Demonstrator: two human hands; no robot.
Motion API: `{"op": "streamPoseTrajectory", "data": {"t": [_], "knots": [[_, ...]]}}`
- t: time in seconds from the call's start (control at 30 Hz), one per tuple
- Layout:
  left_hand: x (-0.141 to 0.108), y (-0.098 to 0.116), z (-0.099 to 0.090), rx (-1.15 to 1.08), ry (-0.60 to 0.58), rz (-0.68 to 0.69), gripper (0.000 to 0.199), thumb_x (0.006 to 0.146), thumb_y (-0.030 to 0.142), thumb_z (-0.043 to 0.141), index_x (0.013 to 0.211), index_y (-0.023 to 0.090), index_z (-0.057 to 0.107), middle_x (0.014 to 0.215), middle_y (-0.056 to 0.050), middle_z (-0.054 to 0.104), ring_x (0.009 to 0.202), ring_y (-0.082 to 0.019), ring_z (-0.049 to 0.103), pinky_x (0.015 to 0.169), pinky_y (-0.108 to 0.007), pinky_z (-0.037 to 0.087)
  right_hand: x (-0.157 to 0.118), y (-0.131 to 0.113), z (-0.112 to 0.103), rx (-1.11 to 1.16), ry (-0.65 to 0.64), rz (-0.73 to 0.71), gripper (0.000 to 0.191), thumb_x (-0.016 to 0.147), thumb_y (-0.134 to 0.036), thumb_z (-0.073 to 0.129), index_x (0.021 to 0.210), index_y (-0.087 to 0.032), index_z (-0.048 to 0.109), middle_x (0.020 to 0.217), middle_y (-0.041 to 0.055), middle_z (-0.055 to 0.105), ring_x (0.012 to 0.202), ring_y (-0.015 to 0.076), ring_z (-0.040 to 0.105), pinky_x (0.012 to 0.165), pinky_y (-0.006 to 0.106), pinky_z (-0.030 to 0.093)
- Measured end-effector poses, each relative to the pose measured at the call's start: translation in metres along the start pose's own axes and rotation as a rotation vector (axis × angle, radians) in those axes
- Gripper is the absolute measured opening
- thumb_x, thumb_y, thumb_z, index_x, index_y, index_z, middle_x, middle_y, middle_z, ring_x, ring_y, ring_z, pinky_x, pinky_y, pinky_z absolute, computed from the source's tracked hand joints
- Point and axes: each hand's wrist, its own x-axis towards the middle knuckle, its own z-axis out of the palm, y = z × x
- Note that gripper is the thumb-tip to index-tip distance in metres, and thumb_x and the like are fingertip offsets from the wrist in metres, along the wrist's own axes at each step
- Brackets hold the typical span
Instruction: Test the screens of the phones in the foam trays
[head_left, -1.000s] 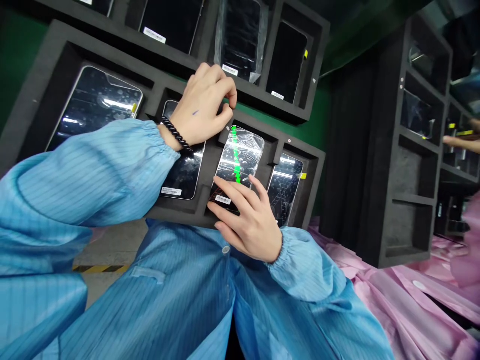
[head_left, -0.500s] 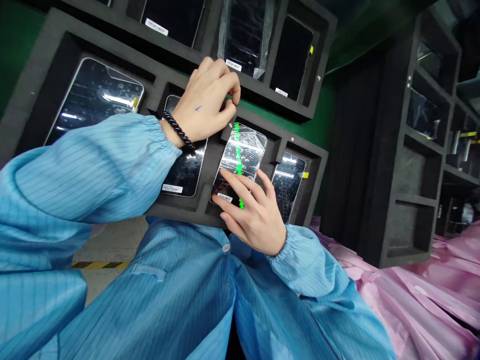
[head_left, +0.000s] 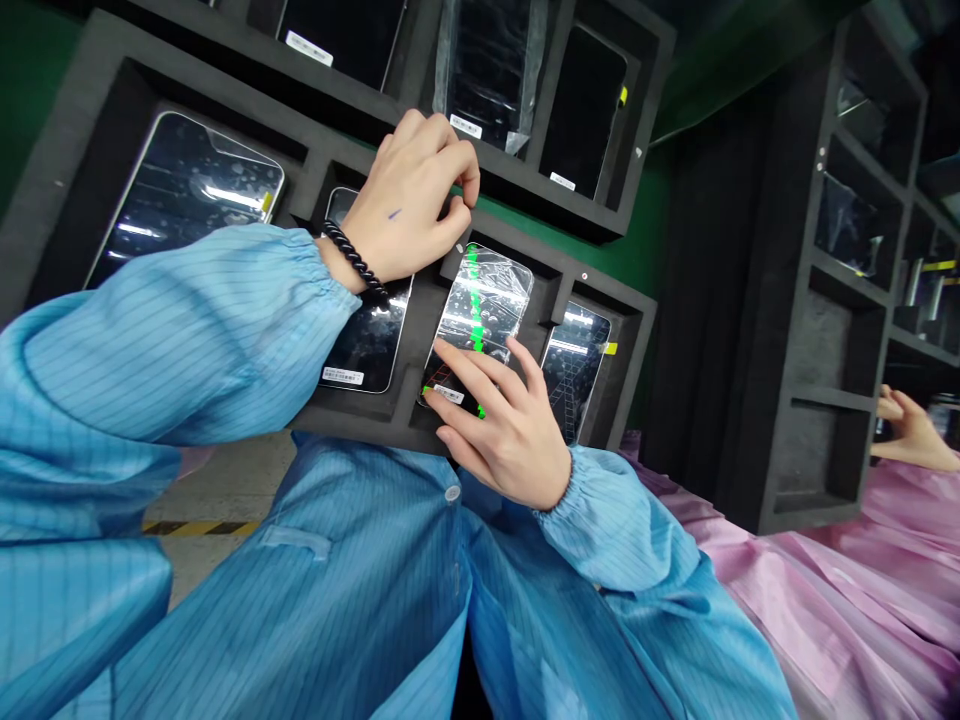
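- Head view: a green patch (head_left: 426,390) is newly shown at the lower-left corner of the phone screen (head_left: 491,295), so touch seems to be registered.
- The phone screen is seated in a black tray (head_left: 382,420), touched by the right hand (head_left: 514,430), its fingers spread.
- The left hand (head_left: 416,195) is held curled nearby; whether anything is gripped cannot be told.

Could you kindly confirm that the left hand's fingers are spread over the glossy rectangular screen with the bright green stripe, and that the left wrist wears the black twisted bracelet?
Not quite: in the head view, the right hand, not the left hand, has fingers spread over the glossy rectangular screen; the left wrist does wear the black twisted bracelet.
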Motion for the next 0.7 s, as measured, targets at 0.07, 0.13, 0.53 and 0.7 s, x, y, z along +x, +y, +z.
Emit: {"op": "streamPoseTrajectory", "data": {"t": [0.07, 0.13, 0.53, 0.7], "knots": [[0.000, -0.001, 0.000, 0.000, 0.000, 0.004, 0.012, 0.081, 0.016, 0.050, 0.086, 0.025, 0.054, 0.106, -0.008, 0.059, 0.108, -0.028, 0.053, 0.088, -0.043, 0.043, 0.000, -0.002, 0.000, 0.007, -0.010, -0.015, 0.029, 0.101, -0.030, 0.046, 0.115, -0.022, 0.070, 0.152, 0.0078, 0.054, 0.128, 0.0236, 0.055, 0.120, 0.052, 0.030], [0.000, -0.002, 0.001, 0.000, 0.000, 0.008, 0.012, 0.081, 0.017, 0.049, 0.087, 0.026, 0.054, 0.105, -0.008, 0.059, 0.108, -0.028, 0.053, 0.088, -0.044, 0.043, 0.000, -0.003, 0.000, 0.013, -0.018, -0.025, 0.029, 0.100, -0.030, 0.047, 0.116, -0.022, 0.070, 0.154, 0.0072, 0.053, 0.129, 0.0236, 0.055, 0.120, 0.053, 0.029], [0.000, 0.000, 0.000, 0.014, -0.006, 0.001, 0.014, 0.080, 0.014, 0.050, 0.088, 0.024, 0.056, 0.107, -0.009, 0.059, 0.109, -0.028, 0.053, 0.089, -0.043, 0.043, 0.001, 0.005, 0.000, 0.001, 0.003, 0.011, 0.025, 0.099, -0.030, 0.053, 0.113, -0.024, 0.072, 0.153, 0.0078, 0.053, 0.129, 0.0250, 0.055, 0.121, 0.053, 0.027], [-0.001, -0.002, 0.003, -0.018, 0.037, 0.027, 0.012, 0.080, 0.017, 0.049, 0.086, 0.027, 0.054, 0.103, -0.007, 0.060, 0.106, -0.028, 0.053, 0.088, -0.044, 0.043, 0.001, 0.011, 0.000, 0.005, 0.007, 0.029, 0.023, 0.099, -0.030, 0.054, 0.112, -0.023, 0.072, 0.154, 0.0097, 0.052, 0.130, 0.0267, 0.054, 0.120, 0.055, 0.028]]}}
